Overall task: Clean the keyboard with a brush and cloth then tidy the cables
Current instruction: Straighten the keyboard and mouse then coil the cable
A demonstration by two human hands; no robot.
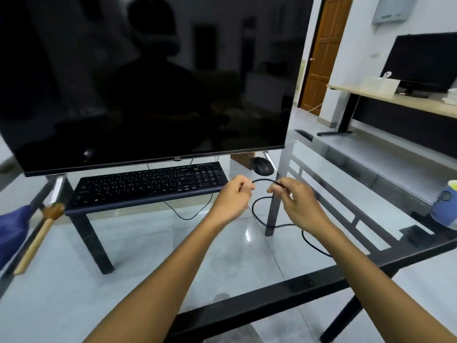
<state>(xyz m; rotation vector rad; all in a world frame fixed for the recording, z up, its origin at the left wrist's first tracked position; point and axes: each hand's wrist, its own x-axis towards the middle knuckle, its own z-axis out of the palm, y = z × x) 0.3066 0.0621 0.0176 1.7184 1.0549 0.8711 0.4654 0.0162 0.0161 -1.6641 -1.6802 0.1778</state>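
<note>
Head camera view, looking down over a glass-topped table [222, 276] with a black metal frame. Two bare forearms are stretched forward over the glass. A thin black cable [265, 180] is pinched between both hands: the left hand [233, 196] is closed around one part of it with fingers curled in, and the right hand [294, 204] is closed on it just beside, thumb and fingertips pressed together. Between the hands a short arc of cable is held up; below the right hand the rest is seen looping over the glass and trailing toward the table's near right edge.

A black keyboard [150, 184] is set on the glass just left of the left hand, under a large dark monitor [153, 78]. A black mouse [262, 165] is placed behind the hands, near the monitor's right foot. At the far left edge, a wooden-handled brush [40, 237] is laid on the table beside a blue cloth [12, 231]. A blue mug [446, 206] is seen at the right edge.
</note>
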